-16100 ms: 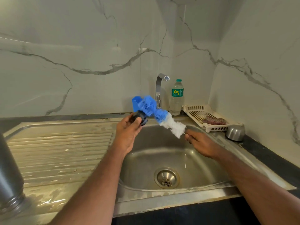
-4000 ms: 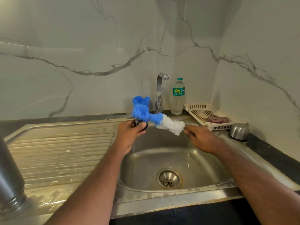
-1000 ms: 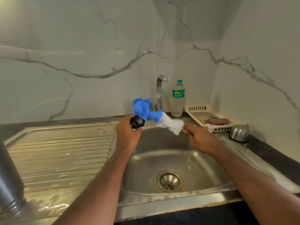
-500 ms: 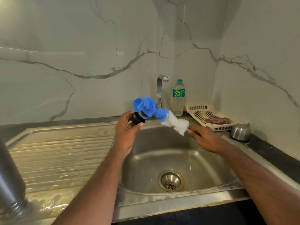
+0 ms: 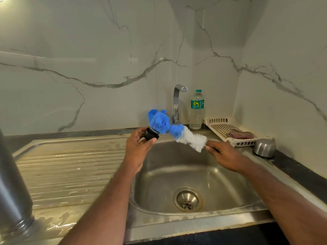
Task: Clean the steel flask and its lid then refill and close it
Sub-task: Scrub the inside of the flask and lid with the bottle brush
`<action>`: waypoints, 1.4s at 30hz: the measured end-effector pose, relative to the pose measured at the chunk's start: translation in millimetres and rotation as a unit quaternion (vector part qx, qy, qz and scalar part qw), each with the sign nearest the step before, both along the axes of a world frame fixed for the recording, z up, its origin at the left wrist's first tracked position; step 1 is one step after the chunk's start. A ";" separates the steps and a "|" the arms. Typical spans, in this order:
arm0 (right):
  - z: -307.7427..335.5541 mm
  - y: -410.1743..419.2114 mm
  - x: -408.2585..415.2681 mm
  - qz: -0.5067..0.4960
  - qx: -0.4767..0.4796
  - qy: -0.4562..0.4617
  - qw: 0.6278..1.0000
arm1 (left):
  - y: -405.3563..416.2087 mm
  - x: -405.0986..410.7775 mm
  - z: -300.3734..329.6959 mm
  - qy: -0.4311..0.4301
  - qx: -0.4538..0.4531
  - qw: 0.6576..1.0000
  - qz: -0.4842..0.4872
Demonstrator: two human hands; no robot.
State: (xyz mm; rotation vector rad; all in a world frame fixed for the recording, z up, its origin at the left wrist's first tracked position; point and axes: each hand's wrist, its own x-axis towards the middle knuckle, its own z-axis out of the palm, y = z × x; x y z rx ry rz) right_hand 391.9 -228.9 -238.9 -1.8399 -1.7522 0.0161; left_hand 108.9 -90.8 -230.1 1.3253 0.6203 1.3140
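My left hand (image 5: 137,147) holds a small black flask lid (image 5: 150,134) above the sink's left rim. A blue and white bottle brush (image 5: 177,132) has its blue bristle end pressed against that lid. My right hand (image 5: 224,154) grips the brush handle at its white end, over the sink basin (image 5: 194,174). The steel flask (image 5: 12,188) stands upright on the drainboard at the far left edge, only partly in view. A steel cup-shaped cap (image 5: 264,147) lies upside down on the counter at the right.
The tap (image 5: 177,103) stands behind the basin with no water running. A plastic water bottle (image 5: 196,110) stands next to it. A cream perforated tray (image 5: 230,129) with a scrub pad (image 5: 240,134) sits at the back right. A blue holder (image 5: 152,114) stands behind the brush.
The brush has shifted back and forth against the lid, its white end now a little lower right. My left hand has turned the lid slightly. The flask has not moved.
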 end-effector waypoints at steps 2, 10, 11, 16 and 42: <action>-1.8 6.1 -8.9 -0.001 0.015 -0.009 1.000 | -7.0 7.9 -1.6 0.029 0.017 0.999 -0.038; -2.7 0.2 5.1 0.013 -0.002 -0.008 1.000 | -0.1 -2.9 4.2 -0.014 -0.017 0.999 -0.026; -2.8 4.0 -2.4 0.017 0.003 -0.004 1.000 | -4.4 1.1 2.2 0.023 0.000 0.999 -0.049; 0.0 4.7 -3.0 0.012 0.016 0.013 1.000 | -6.8 12.9 3.6 -0.041 -0.024 0.998 -0.048; 2.8 -13.0 -15.8 0.033 0.036 -0.076 0.996 | -45.5 -63.2 13.7 -0.009 -0.166 0.986 -0.004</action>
